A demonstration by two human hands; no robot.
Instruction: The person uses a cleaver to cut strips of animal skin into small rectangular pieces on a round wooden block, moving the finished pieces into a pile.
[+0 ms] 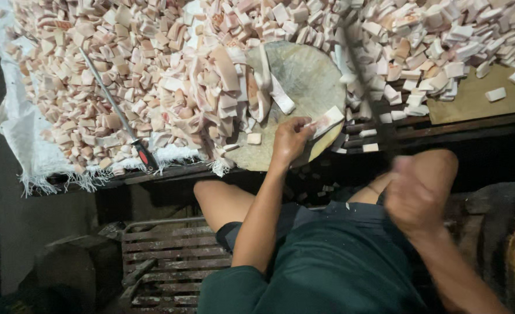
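Observation:
My left hand (290,141) grips a pale slab of fatty meat (327,121) on the near edge of a round wooden chopping block (304,75). My right hand (415,195) is raised over my knee, blurred with motion, closed on the handle of a long dark blade (362,75) that slants up across the block's right side. Long strips of cut fat (263,87) lie on the left half of the block.
A big heap of cut pink-and-white meat cubes (124,75) covers a white woven sheet (19,128) on the table. A sharpening steel with a red-and-black handle (121,119) lies on the heap. More cubes (432,40) pile at right beside a wooden board (478,96). A slatted metal rack (170,256) sits on the floor.

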